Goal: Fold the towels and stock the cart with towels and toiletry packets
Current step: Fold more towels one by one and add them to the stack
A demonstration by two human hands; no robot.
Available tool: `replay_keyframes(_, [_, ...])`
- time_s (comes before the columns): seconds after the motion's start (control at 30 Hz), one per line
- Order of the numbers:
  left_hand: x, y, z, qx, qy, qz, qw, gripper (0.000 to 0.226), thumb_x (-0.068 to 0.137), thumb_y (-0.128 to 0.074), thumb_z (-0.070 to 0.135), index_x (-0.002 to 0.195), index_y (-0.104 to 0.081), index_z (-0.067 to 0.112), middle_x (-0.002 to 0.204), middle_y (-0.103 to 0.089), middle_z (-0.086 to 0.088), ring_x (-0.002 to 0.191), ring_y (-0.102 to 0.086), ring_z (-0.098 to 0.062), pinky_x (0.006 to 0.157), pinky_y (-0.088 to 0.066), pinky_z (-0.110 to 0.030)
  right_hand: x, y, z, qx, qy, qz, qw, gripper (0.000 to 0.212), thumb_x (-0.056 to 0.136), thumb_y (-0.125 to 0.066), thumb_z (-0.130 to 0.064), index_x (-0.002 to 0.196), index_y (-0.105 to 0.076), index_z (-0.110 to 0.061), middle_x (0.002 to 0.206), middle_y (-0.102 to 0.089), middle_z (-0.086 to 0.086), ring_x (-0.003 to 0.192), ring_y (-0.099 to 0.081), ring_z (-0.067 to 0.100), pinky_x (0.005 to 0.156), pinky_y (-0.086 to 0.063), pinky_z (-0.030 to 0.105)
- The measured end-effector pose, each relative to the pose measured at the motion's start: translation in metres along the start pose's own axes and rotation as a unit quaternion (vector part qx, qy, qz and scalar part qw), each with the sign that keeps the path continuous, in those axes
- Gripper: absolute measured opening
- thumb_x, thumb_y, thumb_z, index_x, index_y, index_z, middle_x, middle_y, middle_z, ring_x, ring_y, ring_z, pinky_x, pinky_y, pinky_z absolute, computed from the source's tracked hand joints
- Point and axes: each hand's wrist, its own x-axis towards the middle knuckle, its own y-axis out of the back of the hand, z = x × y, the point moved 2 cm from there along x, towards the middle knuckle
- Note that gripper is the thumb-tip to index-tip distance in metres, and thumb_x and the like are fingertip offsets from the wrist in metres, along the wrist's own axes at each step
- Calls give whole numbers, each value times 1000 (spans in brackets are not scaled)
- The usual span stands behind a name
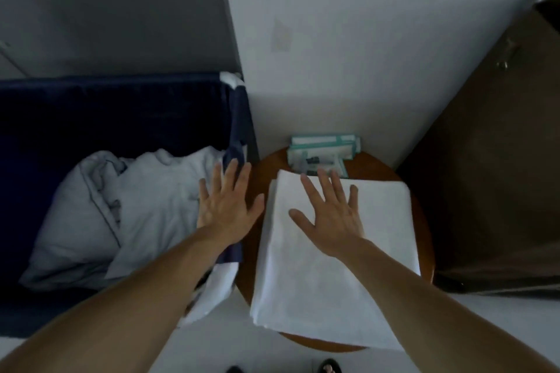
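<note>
Under my right hand (330, 221), lying flat with fingers spread, the folded towel (318, 288) is sitting on the table (372, 168). Soft and floppy, it is needing, I judge, a scoop beneath both long edges; my left hand (225, 209) is hovering alongside, fingers straight.

One view only: head cam, wide-angle, looking steeply down and forward from above. Forearms enter from the bottom edge; left hand (225, 209) and right hand (328, 215) sit mid-frame, close. Round brown wooden table (378, 166) sits straight below, centre-right. Dark blue fabric bin (91, 118) fills the left, white wall (363, 54) ahead. Black shoe tips (328, 368) at the bottom edge.
</note>
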Motion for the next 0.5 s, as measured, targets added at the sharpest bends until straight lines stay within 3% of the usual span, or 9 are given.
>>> replay_keyframes(0.2, [9, 33, -133, -36, 90, 13, 995, 74, 96, -28, 61, 158, -4, 28, 167, 1, 1, 152, 6, -30, 120, -5, -57, 58, 27, -117, -17, 98, -24, 995, 79, 92, -17, -76, 157, 8, -37, 166, 19, -1, 149, 27, 22, 118, 7, 59])
replay_keyframes(0.37, [40, 26, -248, -59, 116, 3, 991, 76, 97, -27, 62, 158, 0, 27, 167, 2, 0, 153, 7, -29, 121, -10, -55, 120, -1, -222, -37, 128, -56, 990, 88, 86, -15, -78, 158, 3, -31, 166, 14, -1, 150, 25, 25, 119, 1, 59])
replay_keyframes(0.5, [70, -9, -342, -77, 117, -28, 990, 76, 96, -28, 63, 158, 0, 29, 167, 3, 1, 152, 7, -30, 121, -11, -56, 179, -65, -289, -20, 94, -117, 988, 88, 90, -34, -75, 157, 3, -33, 166, 14, -2, 150, 23, 28, 120, -1, 60])
